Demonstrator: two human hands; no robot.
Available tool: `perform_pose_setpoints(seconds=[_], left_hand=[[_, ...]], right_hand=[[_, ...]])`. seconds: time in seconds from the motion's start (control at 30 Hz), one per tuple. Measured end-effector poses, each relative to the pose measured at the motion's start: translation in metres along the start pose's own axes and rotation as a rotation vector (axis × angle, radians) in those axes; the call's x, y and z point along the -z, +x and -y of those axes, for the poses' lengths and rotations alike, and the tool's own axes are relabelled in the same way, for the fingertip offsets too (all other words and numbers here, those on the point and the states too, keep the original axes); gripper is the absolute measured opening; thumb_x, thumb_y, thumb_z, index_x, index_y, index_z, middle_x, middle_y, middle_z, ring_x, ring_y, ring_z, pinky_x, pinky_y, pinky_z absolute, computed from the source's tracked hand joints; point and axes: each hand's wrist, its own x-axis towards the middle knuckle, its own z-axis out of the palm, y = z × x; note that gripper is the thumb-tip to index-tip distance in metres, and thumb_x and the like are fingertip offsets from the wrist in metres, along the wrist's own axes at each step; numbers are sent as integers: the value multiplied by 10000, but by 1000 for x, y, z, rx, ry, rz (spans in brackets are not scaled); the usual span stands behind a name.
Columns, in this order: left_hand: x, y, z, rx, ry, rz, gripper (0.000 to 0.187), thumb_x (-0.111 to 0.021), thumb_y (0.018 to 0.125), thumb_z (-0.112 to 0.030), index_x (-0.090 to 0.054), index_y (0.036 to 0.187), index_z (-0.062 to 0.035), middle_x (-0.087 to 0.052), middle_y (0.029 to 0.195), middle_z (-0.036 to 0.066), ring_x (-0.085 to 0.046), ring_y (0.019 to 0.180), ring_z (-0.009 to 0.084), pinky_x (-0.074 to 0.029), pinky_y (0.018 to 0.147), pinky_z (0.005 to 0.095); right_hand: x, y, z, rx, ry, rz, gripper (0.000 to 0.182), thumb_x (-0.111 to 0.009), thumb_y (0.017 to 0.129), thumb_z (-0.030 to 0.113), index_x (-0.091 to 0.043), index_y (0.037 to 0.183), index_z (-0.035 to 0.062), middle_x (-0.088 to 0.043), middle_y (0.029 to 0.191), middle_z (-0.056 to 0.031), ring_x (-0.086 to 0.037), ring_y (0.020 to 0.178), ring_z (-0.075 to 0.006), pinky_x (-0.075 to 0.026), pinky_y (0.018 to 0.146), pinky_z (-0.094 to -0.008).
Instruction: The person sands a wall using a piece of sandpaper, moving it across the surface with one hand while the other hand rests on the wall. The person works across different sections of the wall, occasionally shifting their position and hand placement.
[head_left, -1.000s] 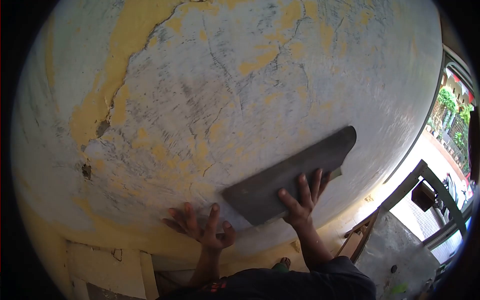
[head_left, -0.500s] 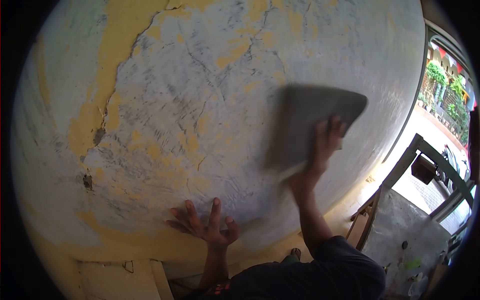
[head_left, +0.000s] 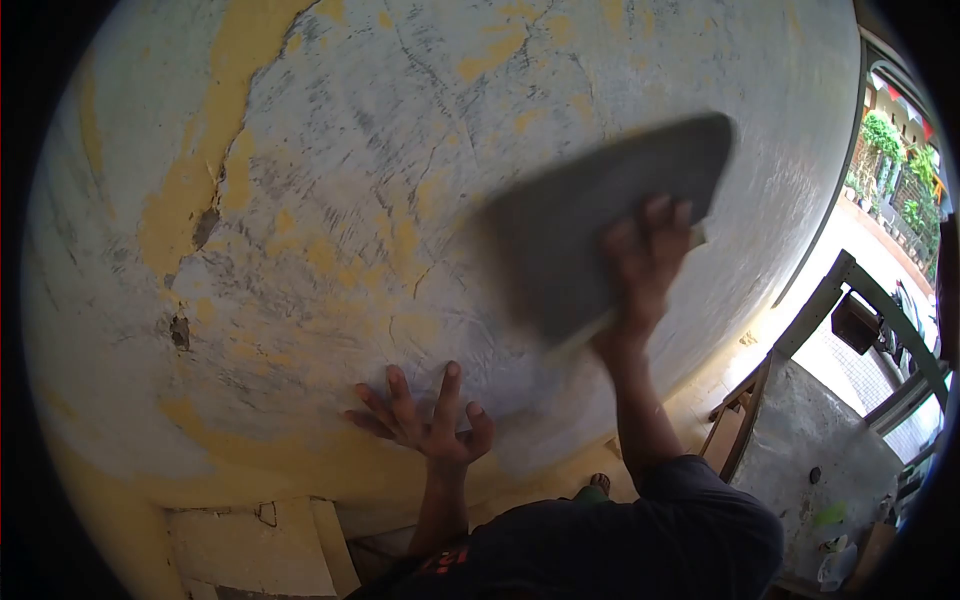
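In front of me stands a wall (head_left: 330, 250) with patchy white filler over yellow paint. My right hand (head_left: 650, 265) grips a dark grey sheet of sandpaper (head_left: 560, 230) by its right side, fingers pressed on its face. The sheet lies tilted against the wall, blurred by motion, and a pale edge shows along its lower side. Lower and to the left, my left hand (head_left: 428, 418) rests on the wall with its fingers spread, holding nothing. A long crack (head_left: 245, 105) and a small broken hole (head_left: 179, 332) mark the wall's left part.
At the lower right is a grey tabletop (head_left: 800, 420) with small items on it, beside a dark green frame (head_left: 815, 305). Beyond an opening (head_left: 880, 230) on the right are plants and a paved street. A pale cabinet-like panel (head_left: 250, 550) stands below left.
The sandpaper has swung so its left end reaches farther left across the wall, and its top edge is now slanted. My left hand stays spread in place; the view has shifted slightly.
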Motion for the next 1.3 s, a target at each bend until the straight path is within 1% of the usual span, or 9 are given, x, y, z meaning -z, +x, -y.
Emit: perform_pose_setpoints(seconds=[0.1,0.3,0.37,0.47,0.67,0.77,1.03,1.17,1.3], left_hand=[[0,-2,-1,-2,-2,-2,463,-444,896,-387,-646,1248,-163,-300,1544,228,-91,1464,492,42,1147,642],[0,-9,4,-2,-71,-30,454,-449,893,-395,-643,1255,-202,-304,1543,220,-74,1465,494,49,1138,663],[2,-10,2,5,25,51,447,-454,890,-421,-637,1259,-248,-302,1547,200,-85,1460,502,49,1138,668],[-1,-10,1,19,-12,29,440,-458,881,-421,-644,1243,-254,-300,1551,185,-94,1461,497,44,1137,672],[3,-11,3,-8,55,59,443,-471,855,-412,-654,1217,-233,-311,1542,181,-115,1457,499,21,1134,687],[-1,-10,1,52,-58,14,454,-508,775,-344,-697,1181,-276,-347,1542,122,-73,1483,447,66,1138,668],[-7,-18,5,25,-65,-41,655,-496,861,-620,-485,1412,-266,-374,1517,140,-144,1463,460,26,1138,674],[-13,-40,5,191,-247,-22,697,-539,832,-613,-489,1409,-224,-399,1495,157,-170,1456,461,20,1135,678],[4,-21,3,16,62,76,726,-575,803,-600,-492,1409,-209,-394,1496,168,-201,1445,463,23,1133,682]], right_hand=[[-6,16,-7,-278,45,-187,673,-765,710,273,-570,1354,251,-388,1516,-156,-244,1453,-395,-135,1160,-609],[-7,1,15,134,-90,32,592,-689,829,297,-524,1385,178,-388,1513,-185,-251,1442,-436,-160,1155,-601],[2,25,11,-259,-50,-95,699,-720,811,332,-476,1428,110,-371,1526,-192,-223,1457,-419,-149,1173,-554],[-5,13,21,-17,-50,4,707,-727,805,343,-482,1423,102,-382,1520,-191,-219,1458,-419,-138,1172,-559],[-4,27,21,-257,63,-148,500,-681,835,268,-600,1323,194,-408,1501,-179,-219,1457,-426,-134,1147,-630],[-9,-6,41,123,-13,126,487,-679,836,290,-605,1312,223,-416,1498,-169,-231,1449,-436,-135,1139,-646],[-8,3,50,-112,128,58,516,-697,767,347,-634,1277,295,-377,1538,-72,-159,1471,-424,-53,1156,-637],[-3,-10,78,290,76,302,396,-564,866,231,-657,1238,330,-399,1521,-46,-176,1468,-415,-29,1161,-628],[-14,24,58,-198,135,-90,575,-681,817,474,-581,1338,251,-419,1502,-127,-221,1454,-406,-65,1154,-634]])
